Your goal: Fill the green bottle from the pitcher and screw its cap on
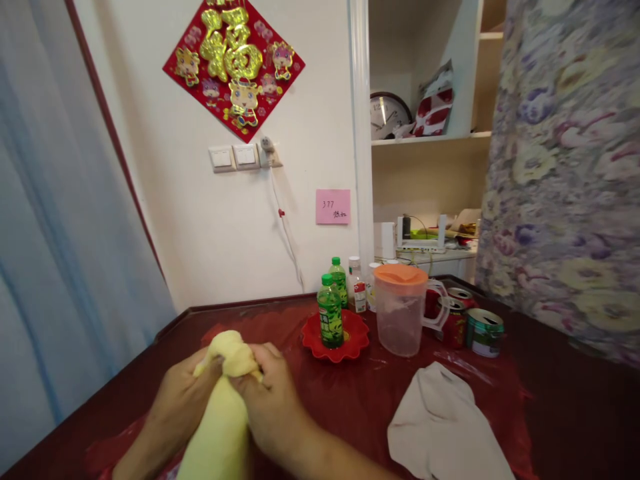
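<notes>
A pale yellow cloth point(220, 420) stretches up from the bottom edge toward the middle left of the head view. Its upper end is bunched into a thick fold. My left hand point(183, 393) grips this fold from the left, fingers curled round it and partly hidden. From the right, my right hand point(273, 390) closes on the same fold, with the thumb pressed against the fabric. Both hands are above the dark red table. What kind of cloth article it is, I cannot make out. A beige folded cloth point(445, 427) lies apart to the right.
Behind my hands stands a green-capped bottle point(330, 317) on a red scalloped plate point(307, 337). An orange-lidded plastic pitcher point(397, 320) is right of it, beside several cans point(485, 333). More bottles point(357, 287) stand near the wall. A floral curtain point(565, 187) hangs at the right.
</notes>
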Demonstrator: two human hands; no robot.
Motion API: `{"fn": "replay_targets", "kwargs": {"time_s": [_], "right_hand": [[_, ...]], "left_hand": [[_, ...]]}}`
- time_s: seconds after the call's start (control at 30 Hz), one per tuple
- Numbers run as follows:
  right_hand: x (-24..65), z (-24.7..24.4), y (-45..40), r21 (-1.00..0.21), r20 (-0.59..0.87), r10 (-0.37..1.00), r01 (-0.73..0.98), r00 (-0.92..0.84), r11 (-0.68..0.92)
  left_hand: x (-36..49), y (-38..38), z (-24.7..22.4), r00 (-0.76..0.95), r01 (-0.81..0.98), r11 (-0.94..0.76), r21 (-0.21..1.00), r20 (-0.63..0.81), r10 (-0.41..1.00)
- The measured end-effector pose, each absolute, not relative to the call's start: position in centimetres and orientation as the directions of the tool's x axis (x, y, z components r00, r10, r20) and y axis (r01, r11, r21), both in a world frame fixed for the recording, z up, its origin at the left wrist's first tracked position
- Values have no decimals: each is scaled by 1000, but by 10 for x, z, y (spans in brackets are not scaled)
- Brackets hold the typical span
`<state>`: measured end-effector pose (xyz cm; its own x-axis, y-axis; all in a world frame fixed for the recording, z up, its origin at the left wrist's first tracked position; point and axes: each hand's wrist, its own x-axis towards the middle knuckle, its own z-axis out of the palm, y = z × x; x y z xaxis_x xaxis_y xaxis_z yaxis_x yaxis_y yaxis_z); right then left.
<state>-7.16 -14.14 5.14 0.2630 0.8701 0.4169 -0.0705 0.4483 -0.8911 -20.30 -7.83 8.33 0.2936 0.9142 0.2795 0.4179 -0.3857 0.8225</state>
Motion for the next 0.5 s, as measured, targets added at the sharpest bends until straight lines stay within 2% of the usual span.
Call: {"fn": "replay_targets", "kwargs": {"time_s": [0.1, 0.2, 0.43, 0.5], "right_hand": [[-75, 46, -134, -891, 367, 872, -145, 324, 430], [-74, 42, -129, -903, 296, 883, -196, 364, 383], [-58, 45, -125, -924, 153, 912, -273, 381, 270], [-50, 51, -126, -930, 165, 902, -242, 400, 278]], "left_hand": [[-197, -83, 86, 324, 350, -346, 871, 234, 917], [-190, -88, 84, 373, 348, -365, 864, 230, 899], [-184, -100, 69, 472, 479, -590, 650, 376, 797], [-188, -103, 66, 498, 472, -612, 634, 381, 779]]}}
